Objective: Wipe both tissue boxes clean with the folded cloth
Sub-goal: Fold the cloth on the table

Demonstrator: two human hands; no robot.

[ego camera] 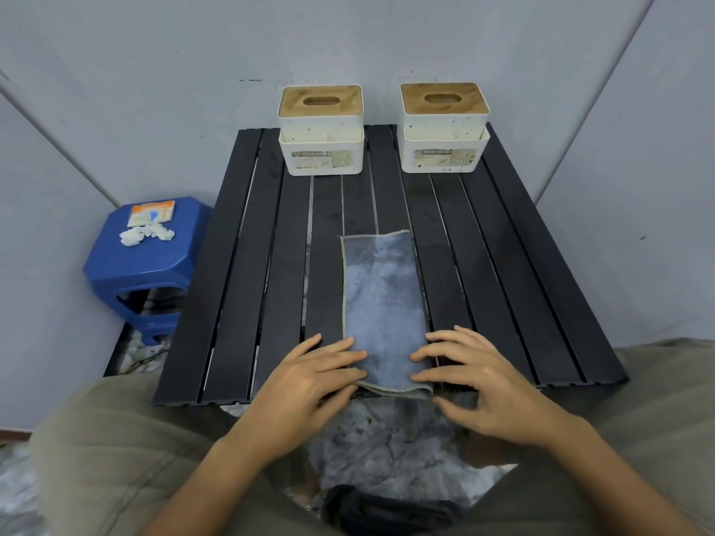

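On the black slatted table [514, 265], two white tissue boxes with wooden lids stand at the far edge, the left tissue box [322, 130] well apart from the right tissue box [445, 127]. A grey-blue folded cloth [381, 299] lies lengthwise in the near middle. The left hand [309, 375] and right hand [478, 375] lie flat, fingers spread, pressing the cloth's near end from either side.

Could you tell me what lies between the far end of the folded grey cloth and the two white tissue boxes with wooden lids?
Nothing: in the head view, only bare black slatted table separates the cloth from the left box and right box.
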